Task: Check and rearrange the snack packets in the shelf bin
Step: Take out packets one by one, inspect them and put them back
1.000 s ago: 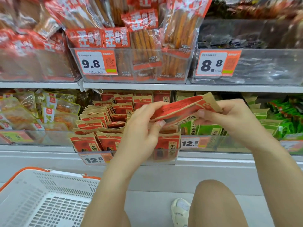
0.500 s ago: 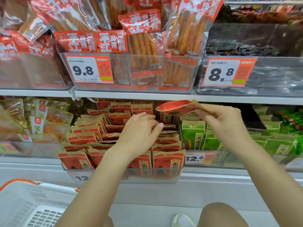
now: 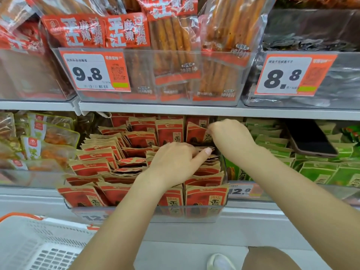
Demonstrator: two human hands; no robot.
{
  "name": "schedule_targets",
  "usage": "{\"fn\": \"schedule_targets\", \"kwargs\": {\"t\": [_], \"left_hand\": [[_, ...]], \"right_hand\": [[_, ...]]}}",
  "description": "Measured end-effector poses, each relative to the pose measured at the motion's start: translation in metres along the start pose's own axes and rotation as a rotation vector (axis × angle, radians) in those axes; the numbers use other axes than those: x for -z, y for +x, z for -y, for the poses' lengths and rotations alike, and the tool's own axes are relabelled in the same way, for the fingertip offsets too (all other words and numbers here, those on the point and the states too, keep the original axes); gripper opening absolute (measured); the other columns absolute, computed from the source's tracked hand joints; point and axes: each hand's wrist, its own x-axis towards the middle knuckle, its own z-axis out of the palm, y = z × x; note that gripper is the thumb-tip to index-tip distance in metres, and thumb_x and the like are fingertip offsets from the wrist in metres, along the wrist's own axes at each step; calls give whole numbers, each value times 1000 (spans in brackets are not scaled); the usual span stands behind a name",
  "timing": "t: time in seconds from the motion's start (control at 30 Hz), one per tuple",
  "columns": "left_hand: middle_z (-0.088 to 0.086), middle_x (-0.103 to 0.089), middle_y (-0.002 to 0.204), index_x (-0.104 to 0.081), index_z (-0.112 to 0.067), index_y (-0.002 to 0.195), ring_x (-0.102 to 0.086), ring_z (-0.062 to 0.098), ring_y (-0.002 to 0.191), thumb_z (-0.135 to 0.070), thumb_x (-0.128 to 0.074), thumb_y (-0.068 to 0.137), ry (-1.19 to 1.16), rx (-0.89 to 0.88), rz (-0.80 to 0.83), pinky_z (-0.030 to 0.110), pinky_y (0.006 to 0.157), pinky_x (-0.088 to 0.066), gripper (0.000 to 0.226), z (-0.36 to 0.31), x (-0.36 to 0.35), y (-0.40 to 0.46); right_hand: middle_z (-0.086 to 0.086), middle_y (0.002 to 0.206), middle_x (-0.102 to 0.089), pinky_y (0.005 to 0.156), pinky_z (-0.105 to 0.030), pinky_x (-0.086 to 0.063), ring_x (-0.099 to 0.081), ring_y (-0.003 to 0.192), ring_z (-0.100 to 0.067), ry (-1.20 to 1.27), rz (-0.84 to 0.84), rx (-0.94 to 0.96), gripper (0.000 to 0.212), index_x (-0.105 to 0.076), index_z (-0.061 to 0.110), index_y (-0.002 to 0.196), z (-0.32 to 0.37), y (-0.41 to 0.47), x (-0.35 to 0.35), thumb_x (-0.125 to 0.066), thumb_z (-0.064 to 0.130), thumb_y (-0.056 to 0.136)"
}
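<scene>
Packet held clear above the row half a second back now goes in: my right hand (image 3: 228, 136) pinches the red packet (image 3: 196, 133) upright at the shelf bin's (image 3: 194, 212) back right (phone lies on green packs nearby), left hand (image 3: 175, 162) loosely curled, pressing the right-hand stack of packets (image 3: 204, 179) — restock nearly done, straightening remains.

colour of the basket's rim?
Orange rim on the white basket, seen bottom left in the head view.

Price tags (image 3: 95, 70): 9.8, 8.8, 12.8
</scene>
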Motion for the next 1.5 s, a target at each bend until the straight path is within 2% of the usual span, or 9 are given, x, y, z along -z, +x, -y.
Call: {"fn": "schedule_targets", "kwargs": {"t": [0.13,0.37,0.53,0.6,0.7,0.83,1.33,1.43,1.5], "left_hand": [[-2,-67,109,-68,-29,120,-60,21,107,-61,-23,100,16,12,7,34,87,-44,59,2,-2,2],[-1,-58,136,-62,-25,131,-53,23,125,-63,-21,100,64,35,68,40,99,-43,64,4,-3,7],[6,-60,131,-73,-15,111,-55,27,119,-66,-13,98,127,65,134,43,95,-39,80,4,-3,14],[6,-67,116,-72,-10,94,-61,26,103,-68,-11,96,148,62,132,41,87,-40,84,5,-5,18],[5,-64,127,-66,-13,94,-57,28,114,-71,-10,94,194,71,142,44,95,-37,81,3,-6,22],[7,-50,145,-67,-11,123,-41,32,133,-70,-14,96,209,90,181,47,104,-33,84,-6,0,26],[-8,-42,151,-52,-20,140,-27,15,142,-42,-24,106,52,-53,52,31,116,-19,50,-14,45,-23],[-11,-41,152,-52,-20,141,-28,12,143,-36,-28,107,31,-71,-41,30,119,-19,45,-20,60,-39],[-13,-44,150,-54,-20,140,-33,10,140,-34,-30,107,7,-85,-100,30,118,-23,43,-25,70,-50]], "right_hand": [[-8,99,-66,63,-31,-39,-63,86,-28,-122,38,-20,18,-64,9,105,-1,18,-12,-51,7,93],[-6,119,-62,74,-33,-47,-60,105,-28,270,57,-247,38,-55,18,125,-3,40,-28,-51,41,96],[3,90,-59,64,-26,-37,-56,82,-19,440,-44,-284,16,-54,26,87,-9,28,-31,-57,41,93],[7,88,-61,65,-25,-39,-55,79,-16,501,-60,-238,11,-62,29,92,-13,27,-34,-58,39,92],[-1,118,-66,90,-32,-48,-59,105,-25,510,-5,-235,32,-59,31,127,-17,28,-36,-50,31,96],[-1,149,-42,117,-42,-20,-32,138,-27,380,160,-198,47,-39,32,144,-16,34,-37,-45,29,97],[-17,131,-55,89,-34,-41,-51,115,-32,778,137,-234,38,-55,5,126,-15,7,-7,-31,22,104],[-4,110,-66,77,-28,-46,-58,107,-25,917,110,-214,29,-65,11,110,-16,-10,-1,-38,17,102],[7,113,-62,80,-24,-44,-58,108,-15,960,126,-137,36,-61,19,124,-18,-23,0,-42,5,97]]}}
